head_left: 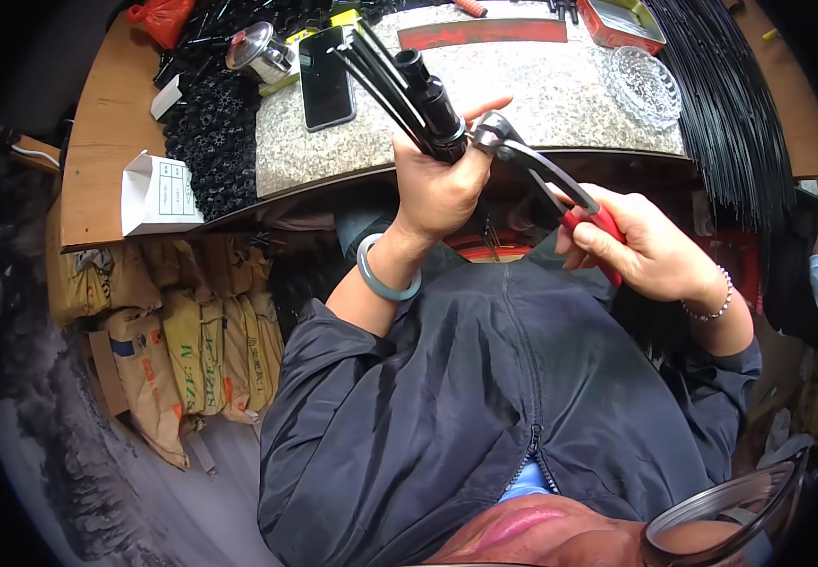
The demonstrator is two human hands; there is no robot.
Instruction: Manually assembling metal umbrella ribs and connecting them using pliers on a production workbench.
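My left hand (435, 194), wearing a grey-green bangle, is closed around a black tube (438, 111) near the table's front edge. Several thin dark rods (383, 92) run alongside the tube in the same grip, slanting up to the left. Red-handled pliers (492, 132) are in my right hand (659, 248), its fingers wrapped round the grips. Their metal head meets the lower end of the tube, next to my left thumb. What the jaws bite on is hidden.
On the speckled tabletop (333, 156) lie a black phone (327, 80), a red strip (483, 34) and a glass dish (643, 87). Small black parts (215, 142) heap at left, beside a white box (161, 194). Long black rods (735, 104) hang at right; sacks (149, 369) stand below left.
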